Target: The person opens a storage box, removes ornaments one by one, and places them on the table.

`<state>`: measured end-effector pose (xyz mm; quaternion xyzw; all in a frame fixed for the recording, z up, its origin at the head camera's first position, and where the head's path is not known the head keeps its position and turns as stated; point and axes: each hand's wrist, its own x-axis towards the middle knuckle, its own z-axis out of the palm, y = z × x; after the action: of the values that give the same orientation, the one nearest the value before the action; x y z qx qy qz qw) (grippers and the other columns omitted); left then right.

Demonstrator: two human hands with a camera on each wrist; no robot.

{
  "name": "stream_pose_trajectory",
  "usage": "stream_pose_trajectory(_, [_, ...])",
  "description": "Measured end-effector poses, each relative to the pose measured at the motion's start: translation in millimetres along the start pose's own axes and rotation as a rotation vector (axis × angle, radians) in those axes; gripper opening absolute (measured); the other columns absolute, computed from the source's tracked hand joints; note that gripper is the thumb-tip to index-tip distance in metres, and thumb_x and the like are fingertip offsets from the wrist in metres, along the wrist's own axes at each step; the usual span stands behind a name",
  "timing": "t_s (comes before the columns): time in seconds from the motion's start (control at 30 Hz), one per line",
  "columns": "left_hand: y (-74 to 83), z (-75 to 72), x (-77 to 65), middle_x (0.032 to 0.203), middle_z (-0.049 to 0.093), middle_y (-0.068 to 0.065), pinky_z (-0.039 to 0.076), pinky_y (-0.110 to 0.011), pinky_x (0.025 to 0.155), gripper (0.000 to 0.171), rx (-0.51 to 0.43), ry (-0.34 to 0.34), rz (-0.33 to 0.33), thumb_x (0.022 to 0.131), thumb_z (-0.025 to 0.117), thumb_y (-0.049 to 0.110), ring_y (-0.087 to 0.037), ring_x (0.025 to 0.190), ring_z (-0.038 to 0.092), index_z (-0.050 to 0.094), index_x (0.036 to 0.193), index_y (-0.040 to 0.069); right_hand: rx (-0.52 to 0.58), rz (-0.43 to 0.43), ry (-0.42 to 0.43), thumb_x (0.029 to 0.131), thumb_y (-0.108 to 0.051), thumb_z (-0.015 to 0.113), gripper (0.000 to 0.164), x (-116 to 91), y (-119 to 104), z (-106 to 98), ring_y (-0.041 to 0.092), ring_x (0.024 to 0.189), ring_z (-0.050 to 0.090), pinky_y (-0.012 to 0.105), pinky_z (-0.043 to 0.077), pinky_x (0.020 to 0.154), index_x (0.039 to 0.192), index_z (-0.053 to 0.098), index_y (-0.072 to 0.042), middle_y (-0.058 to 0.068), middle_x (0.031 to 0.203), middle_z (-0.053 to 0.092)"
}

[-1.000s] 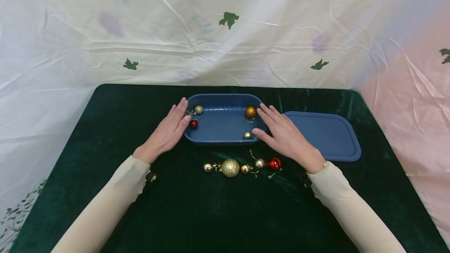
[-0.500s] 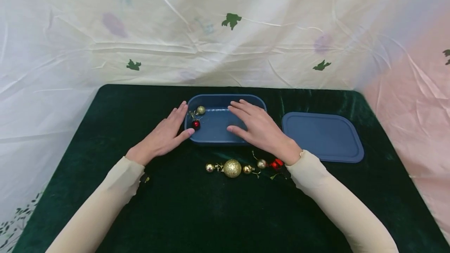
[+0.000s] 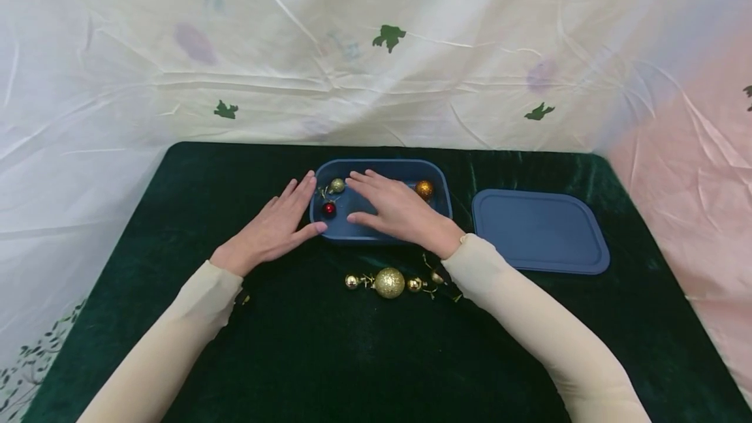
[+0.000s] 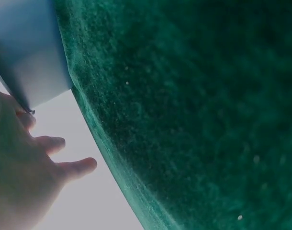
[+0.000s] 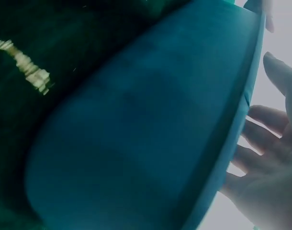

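A blue rectangular box (image 3: pixel 405 167) stands open on the table, holding small Christmas baubles. A gold bauble (image 3: pixel 337 185) and a dark red bauble (image 3: pixel 329 209) lie at its left end, an orange glitter bauble (image 3: pixel 424 188) at its right. My left hand (image 3: pixel 267 227) rests with straight fingers at the box's left end, thumb over the front rim. My right hand (image 3: pixel 399 207) reaches over the middle of the box, fingers extended and holding nothing; it hides part of the inside. In the right wrist view its fingers (image 5: pixel 261 134) show beyond the rim of the box wall (image 5: pixel 136 124).
The flat blue lid (image 3: pixel 540 230) lies to the right of the box. In front, a row includes a large gold glitter bauble (image 3: pixel 390 282), a small gold bauble (image 3: pixel 351 281) and others, partly under the right sleeve (image 3: pixel 517 299). Dark green velvet (image 3: pixel 352 351) covers the table.
My right hand has moved left from the box's right end to over its middle, uncovering the orange bauble again. The right sleeve now hides the red bauble in front. My left hand has barely moved.
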<state>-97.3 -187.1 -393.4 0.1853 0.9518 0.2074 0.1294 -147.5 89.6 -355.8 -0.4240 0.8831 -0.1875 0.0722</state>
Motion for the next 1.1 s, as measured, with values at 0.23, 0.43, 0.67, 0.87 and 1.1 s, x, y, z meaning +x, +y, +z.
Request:
stream_pose_trajectory(0.23, [-1.1,0.4,-0.1,0.173,-0.011,-0.003,0.013,-0.067,0.121,0.09,0.015,0.007,0.014,0.105,0.042,0.062,-0.039,0.158,0.0,-0.007,0.167,0.019,0.063,-0.007,-0.058,0.102,-0.04,0.066,0.066,19.3,-4.7,9.1,0.031,0.151,0.036,0.046,0.03,0.122,0.155,0.046,-0.007,0.011,0.162,0.042])
stream_pose_trajectory(0.43, [-0.8,0.5,0.3,0.174,-0.007,-0.007,0.014,-0.068,0.121,0.089,0.019,0.016,0.021,0.106,0.046,0.057,-0.04,0.158,0.003,-0.007,0.167,0.019,0.075,0.019,-0.09,0.101,-0.035,0.069,0.065,32.0,-6.3,16.5,0.028,0.149,0.039,0.043,0.032,0.122,0.155,0.047,-0.008,0.011,0.159,0.046])
stream_pose_trajectory(0.67, [-0.7,0.5,0.6,0.174,-0.009,-0.003,0.015,-0.067,0.121,0.09,0.027,0.017,0.019,0.105,0.043,0.062,-0.038,0.158,0.003,-0.006,0.167,0.017,0.053,0.054,-0.132,0.101,-0.035,0.069,0.063,42.9,-6.6,25.7,0.026,0.146,0.044,0.043,0.034,0.12,0.154,0.048,-0.009,0.012,0.158,0.047])
stream_pose_trajectory(0.87, [-2.0,1.3,-0.5,0.173,-0.01,-0.003,0.015,-0.067,0.121,0.092,0.037,0.012,0.023,0.104,0.041,0.065,-0.039,0.158,0.003,-0.006,0.167,0.016,0.047,0.073,-0.13,0.101,-0.034,0.07,0.057,48.3,-7.7,31.8,0.026,0.14,0.051,0.042,0.039,0.117,0.149,0.055,-0.008,0.012,0.152,0.054])
stream_pose_trajectory(1.1, [-2.8,2.0,-0.2,0.174,-0.008,-0.004,0.016,-0.068,0.12,0.09,0.031,0.022,0.028,0.105,0.043,0.061,-0.04,0.158,0.004,-0.005,0.167,0.016,0.035,0.041,-0.119,0.1,-0.03,0.071,0.044,53.0,-9.4,37.1,0.022,0.127,0.06,0.039,0.046,0.11,0.139,0.065,-0.01,0.008,0.139,0.064])
